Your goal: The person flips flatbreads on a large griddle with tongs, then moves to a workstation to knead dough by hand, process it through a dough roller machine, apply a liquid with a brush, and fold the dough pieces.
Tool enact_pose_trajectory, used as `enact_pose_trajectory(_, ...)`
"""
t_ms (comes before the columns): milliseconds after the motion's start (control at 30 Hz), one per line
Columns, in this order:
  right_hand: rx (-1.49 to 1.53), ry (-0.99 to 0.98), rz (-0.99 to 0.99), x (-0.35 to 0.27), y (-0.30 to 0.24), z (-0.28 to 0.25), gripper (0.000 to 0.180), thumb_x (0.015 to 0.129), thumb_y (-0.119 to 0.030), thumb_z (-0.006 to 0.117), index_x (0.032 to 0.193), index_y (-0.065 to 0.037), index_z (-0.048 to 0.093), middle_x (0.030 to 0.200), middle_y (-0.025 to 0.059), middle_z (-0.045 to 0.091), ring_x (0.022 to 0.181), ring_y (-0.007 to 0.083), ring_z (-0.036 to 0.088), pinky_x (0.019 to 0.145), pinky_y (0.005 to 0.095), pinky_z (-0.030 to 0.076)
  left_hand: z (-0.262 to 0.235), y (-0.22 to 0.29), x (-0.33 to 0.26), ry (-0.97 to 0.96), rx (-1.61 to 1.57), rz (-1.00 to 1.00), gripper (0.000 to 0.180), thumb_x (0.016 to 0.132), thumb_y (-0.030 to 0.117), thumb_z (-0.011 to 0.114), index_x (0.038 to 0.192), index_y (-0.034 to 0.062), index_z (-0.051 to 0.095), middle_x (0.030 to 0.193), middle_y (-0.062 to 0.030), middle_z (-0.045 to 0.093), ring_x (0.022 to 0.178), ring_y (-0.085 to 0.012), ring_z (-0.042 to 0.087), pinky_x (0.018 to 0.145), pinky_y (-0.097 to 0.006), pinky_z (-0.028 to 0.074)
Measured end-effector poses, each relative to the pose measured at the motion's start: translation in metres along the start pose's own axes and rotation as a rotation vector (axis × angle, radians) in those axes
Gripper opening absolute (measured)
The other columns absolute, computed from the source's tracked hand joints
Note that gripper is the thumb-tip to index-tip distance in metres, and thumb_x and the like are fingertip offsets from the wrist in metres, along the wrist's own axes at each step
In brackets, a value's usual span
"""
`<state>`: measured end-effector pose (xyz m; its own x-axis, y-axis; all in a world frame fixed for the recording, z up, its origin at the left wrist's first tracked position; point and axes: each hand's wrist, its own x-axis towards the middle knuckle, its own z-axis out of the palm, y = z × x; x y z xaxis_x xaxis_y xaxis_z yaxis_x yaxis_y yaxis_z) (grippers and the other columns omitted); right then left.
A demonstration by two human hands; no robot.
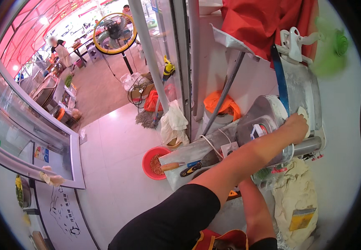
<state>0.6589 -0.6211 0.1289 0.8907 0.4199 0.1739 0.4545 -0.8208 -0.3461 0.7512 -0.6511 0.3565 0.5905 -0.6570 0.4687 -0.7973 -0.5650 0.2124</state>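
On a floury metal machine (296,85), pale cream dough (302,111) against curled left fingers (301,125), grip unclear; right fingers hidden.

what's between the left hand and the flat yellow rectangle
The head view shows a grey metal cylinder, then pale lumpy dough, between the left hand and that yellow rectangle.

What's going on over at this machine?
The person's left hand is on a pale, dough-like piece on the sloping tray of a metal machine. The right hand is hidden behind the left forearm, so what it is doing can't be seen. Nearer the person, a large dough-like mass lies with a flat yellow-and-grey tool on it. Off to the left lies a black-handled scraper.
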Motion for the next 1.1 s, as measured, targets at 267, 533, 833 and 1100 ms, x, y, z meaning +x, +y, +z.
enact_pose_trajectory(267, 0.623, -0.138, 0.188, -0.088, -0.034, -0.106, 0.030, 0.084, -0.016, 0.051, 0.112, -0.006, 0.052, 0.091, 0.0052, 0.062, 0.084, 0.0183, 0.058, 0.077, 0.0284, 0.045, 0.009, -0.006, 0.009, -0.084, 0.042, 0.092, 0.016, 0.059, 0.017, 0.060, 0.073, 0.0113, 0.065, 0.076, -0.0110, 0.061, 0.080, -0.0298, 0.058, 0.069, -0.041, 0.046)
enact_pose_trajectory(533, 1.432, 0.315, 0.724, -0.128, 0.066, -0.163, 0.035, 0.087, -0.027, 0.049, 0.110, -0.001, 0.050, 0.094, 0.0114, 0.058, 0.082, 0.0188, 0.058, 0.075, 0.0303, 0.047, 0.000, -0.012, 0.006, -0.080, 0.024, 0.128, 0.023, 0.070, 0.014, 0.051, 0.088, 0.0160, 0.065, 0.092, -0.0070, 0.060, 0.094, -0.0240, 0.054, 0.077, -0.036, 0.044)
enact_pose_trajectory(833, 2.112, 0.726, 0.723, -0.048, 0.118, -0.143, 0.045, 0.089, -0.042, 0.037, 0.115, -0.006, 0.043, 0.119, 0.0132, 0.044, 0.108, 0.0264, 0.044, 0.090, 0.0467, 0.036, -0.007, -0.007, 0.007, -0.236, 0.091, 0.125, 0.028, 0.078, 0.019, 0.042, 0.096, 0.0172, 0.063, 0.102, -0.0026, 0.058, 0.096, -0.0242, 0.052, 0.080, -0.037, 0.044)
enact_pose_trajectory(1100, 2.321, 1.004, 0.632, -0.023, 0.111, -0.130, 0.033, 0.083, -0.036, 0.052, 0.101, -0.008, 0.055, 0.100, 0.0071, 0.059, 0.096, 0.0250, 0.054, 0.086, 0.0438, 0.041, -0.007, -0.006, 0.005, -0.183, 0.021, 0.146, 0.026, 0.078, 0.019, 0.047, 0.099, 0.0193, 0.063, 0.100, -0.0046, 0.059, 0.098, -0.0221, 0.051, 0.081, -0.036, 0.041)
